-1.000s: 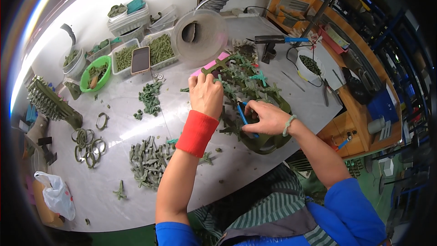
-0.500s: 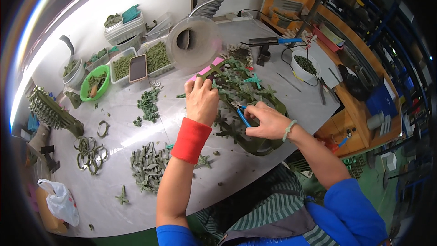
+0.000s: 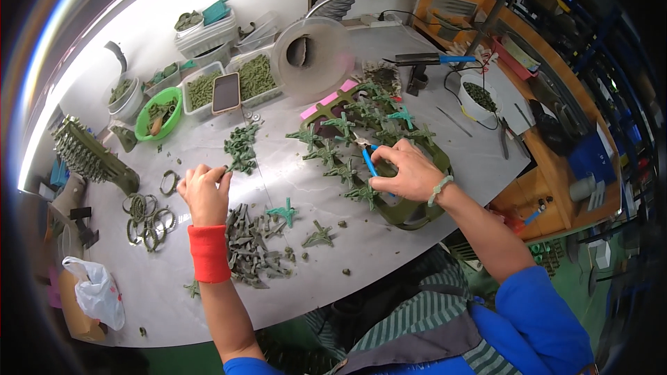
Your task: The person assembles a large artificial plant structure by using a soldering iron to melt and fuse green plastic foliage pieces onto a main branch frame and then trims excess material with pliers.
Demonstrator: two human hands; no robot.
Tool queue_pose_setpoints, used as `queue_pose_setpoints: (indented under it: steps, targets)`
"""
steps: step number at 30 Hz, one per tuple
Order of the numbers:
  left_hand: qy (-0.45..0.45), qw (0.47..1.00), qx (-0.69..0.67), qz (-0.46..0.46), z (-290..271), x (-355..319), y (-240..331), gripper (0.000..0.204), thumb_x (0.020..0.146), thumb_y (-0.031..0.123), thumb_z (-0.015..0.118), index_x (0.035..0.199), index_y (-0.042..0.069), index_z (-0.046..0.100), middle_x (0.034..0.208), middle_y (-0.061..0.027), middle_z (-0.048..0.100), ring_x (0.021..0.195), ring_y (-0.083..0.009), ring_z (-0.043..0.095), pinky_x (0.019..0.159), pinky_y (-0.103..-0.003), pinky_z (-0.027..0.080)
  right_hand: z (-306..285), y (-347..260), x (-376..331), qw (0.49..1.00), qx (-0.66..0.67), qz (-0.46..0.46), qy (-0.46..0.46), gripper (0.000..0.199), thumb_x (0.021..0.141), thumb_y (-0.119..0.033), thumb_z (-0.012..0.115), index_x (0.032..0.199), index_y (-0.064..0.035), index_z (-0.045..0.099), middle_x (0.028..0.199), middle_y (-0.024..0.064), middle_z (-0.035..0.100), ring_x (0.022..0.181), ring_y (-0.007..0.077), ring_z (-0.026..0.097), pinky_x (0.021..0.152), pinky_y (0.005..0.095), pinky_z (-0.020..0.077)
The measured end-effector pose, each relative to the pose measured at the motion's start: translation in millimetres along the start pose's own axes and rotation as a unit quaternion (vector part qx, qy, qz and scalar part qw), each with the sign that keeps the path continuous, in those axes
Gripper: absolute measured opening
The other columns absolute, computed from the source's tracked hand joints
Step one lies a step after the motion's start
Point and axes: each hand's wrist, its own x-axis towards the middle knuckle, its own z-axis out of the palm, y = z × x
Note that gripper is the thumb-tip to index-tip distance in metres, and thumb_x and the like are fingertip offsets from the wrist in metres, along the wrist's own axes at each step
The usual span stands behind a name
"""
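Note:
My left hand (image 3: 205, 193), wearing a red wristband, is closed in a pinch at the near left edge of a pile of small green pieces (image 3: 241, 147); whatever its fingertips hold is too small to make out. My right hand (image 3: 410, 172) grips blue-handled pliers (image 3: 369, 160). Their jaws point at the dark green, star-shaped pieces (image 3: 340, 125) spread over a dark green openwork tray (image 3: 418, 217). Below the green pile lies a heap of grey-green pieces (image 3: 256, 246), with a teal star-shaped piece (image 3: 283, 212) beside it.
Tubs of green pellets (image 3: 256, 76) stand along the back with a phone (image 3: 226, 92) against them. A green bowl (image 3: 159, 117), rings (image 3: 144, 219) and a plastic bag (image 3: 94, 292) are on the left. A clear funnel-like hood (image 3: 313, 57) and a white bucket (image 3: 479, 101) stand beyond the tray.
My left hand has moved from the tray leftward to the green pile, uncovering the star-shaped pieces. My right hand still holds the pliers over the tray. The view has shifted slightly.

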Motion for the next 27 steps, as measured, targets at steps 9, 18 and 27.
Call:
queue_pose_setpoints:
  steps: [9,18,27]
  targets:
    - [-0.099,0.994,0.004,-0.045,9,-33,-24,0.012,0.079,0.024,0.078,0.088,0.017,0.079,0.084,-0.0013,0.065,0.091,-0.0223,0.057,0.090,-0.041,0.033,17,-3,10,0.999,-0.012,-0.019,0.035,0.048,0.077,-0.046,0.070,0.116,-0.0179,0.066,0.109,0.0250,0.054,0.109,0.0397,0.052,0.097,0.0440,0.0435]
    - [-0.119,0.992,-0.008,-0.047,9,-37,-29,0.015,0.079,0.026,0.079,0.091,0.016,0.078,0.087,-0.0027,0.064,0.094,-0.0231,0.056,0.092,-0.042,0.034,22,-9,16,0.998,-0.035,0.004,0.048,0.050,0.076,-0.052,0.072,0.114,-0.0193,0.067,0.110,0.0242,0.053,0.108,0.0404,0.049,0.100,0.0444,0.0402]
    - [-0.044,0.999,0.003,-0.022,0,-29,-22,0.033,0.087,0.034,0.072,0.116,0.017,0.069,0.101,-0.0046,0.059,0.100,-0.0250,0.051,0.091,-0.040,0.036,23,-28,20,0.996,-0.060,0.046,0.035,0.060,0.074,-0.052,0.072,0.119,-0.0142,0.062,0.114,0.0251,0.051,0.111,0.0426,0.053,0.097,0.0436,0.0454]
